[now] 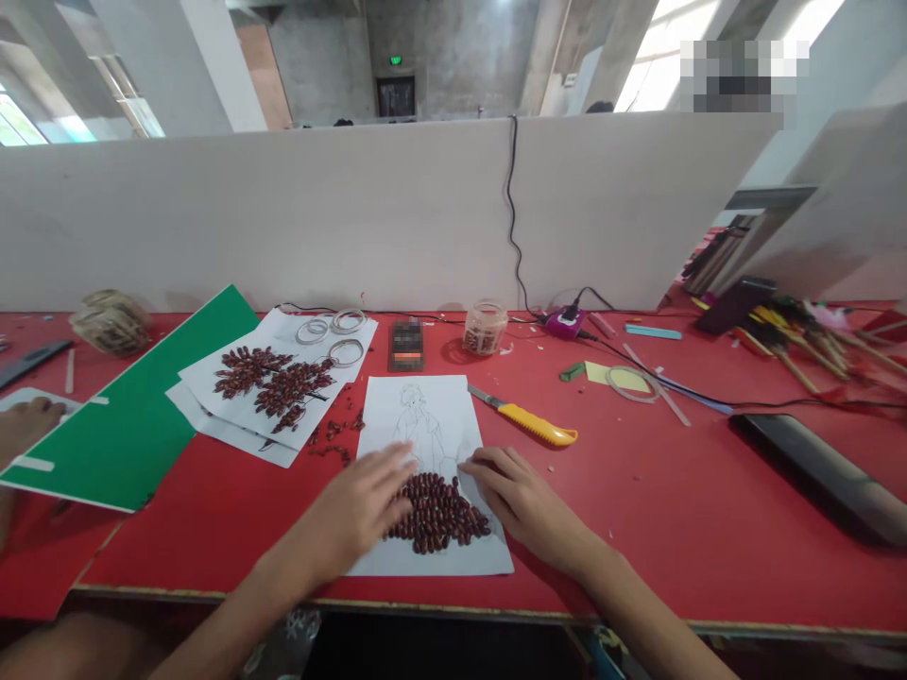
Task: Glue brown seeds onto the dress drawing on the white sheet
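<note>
A white sheet of paper point(375, 416) with a line drawing of a figure lies in front of me. Dark red beans point(439, 515) are laid close together over the figure's lower part. My left hand point(365, 505), a little blurred, is over the left side of the sheet beside the beans, fingers apart and nothing visible in them. At the sheet's right side, my right hand point(514, 496) rests with loosely bent fingers, their tips near the drawing; the thumb is hidden. Loose beans point(336, 430) are scattered left of the sheet. A yellow utility knife point(535, 422) lies to the upper right.
Sheets with bean-covered branches point(241, 416) and tape rolls point(347, 321) lie left, by a green board point(142, 425). Behind are a glass jar point(486, 329) and purple power adapter point(565, 323). A black case point(814, 477) lies right. Another person's hand point(32, 420) is far left.
</note>
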{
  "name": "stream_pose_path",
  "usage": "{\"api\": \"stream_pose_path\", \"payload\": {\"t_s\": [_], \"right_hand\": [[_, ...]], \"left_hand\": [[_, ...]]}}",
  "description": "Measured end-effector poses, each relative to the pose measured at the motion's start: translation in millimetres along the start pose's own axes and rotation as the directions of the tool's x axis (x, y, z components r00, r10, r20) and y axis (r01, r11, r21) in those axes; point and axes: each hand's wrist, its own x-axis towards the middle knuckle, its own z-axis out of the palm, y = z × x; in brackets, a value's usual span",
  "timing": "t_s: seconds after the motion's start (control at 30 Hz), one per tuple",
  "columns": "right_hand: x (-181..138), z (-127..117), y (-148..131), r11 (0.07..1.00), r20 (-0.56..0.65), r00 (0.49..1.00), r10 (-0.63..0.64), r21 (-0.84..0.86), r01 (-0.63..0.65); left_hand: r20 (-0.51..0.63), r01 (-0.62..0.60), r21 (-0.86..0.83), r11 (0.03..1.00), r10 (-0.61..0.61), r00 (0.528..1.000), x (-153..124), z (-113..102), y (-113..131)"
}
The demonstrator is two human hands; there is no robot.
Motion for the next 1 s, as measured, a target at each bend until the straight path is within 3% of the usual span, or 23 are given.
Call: {"api": "stream_pose_path", "payload": {"t_s": [0.1, 0.2, 0.37, 0.6, 0.83, 1.0], "right_hand": [[0.2, -0.4, -0.1, 1.000, 0.015, 1.000, 0.007, 0.000, -0.007], [-0.1, 0.3, 0.4, 1.000, 0.018, 1.000, 0.014, 0.007, -0.014], [0.0, 1.3, 0.3, 1.000, 0.015, 1.000, 0.008, 0.004, -0.008], [1.0, -1.1, -2.8, 1.000, 0.011, 1.000, 0.008, -0.005, -0.008], [0.8, -1.2, -3.2, 1.000, -0.010, 1.000, -0.003, -0.020, 0.003], [0.9, -0.3, -2.1, 1.000, 0.007, 1.000, 0.000, -0.008, 0.000]], "left_hand": [[-0.191, 0.261, -0.026, 0.965, -0.261, 0.946, 8.7, -17.1, -36.6], [-0.147, 0.332, -0.017, 0.943, -0.331, 0.932, 22.4, -25.4, -58.9], [-0.038, 0.350, 0.079, 0.933, -0.348, 0.937, 36.6, -19.4, -59.5], [-0.025, 0.283, 0.133, 0.950, -0.282, 0.959, 40.4, -7.9, -69.6], [-0.078, 0.291, -0.018, 0.957, -0.291, 0.953, 28.3, -8.8, -72.8], [-0.096, 0.197, -0.257, 0.946, -0.228, 0.969, 38.5, -25.1, -40.2]]}}
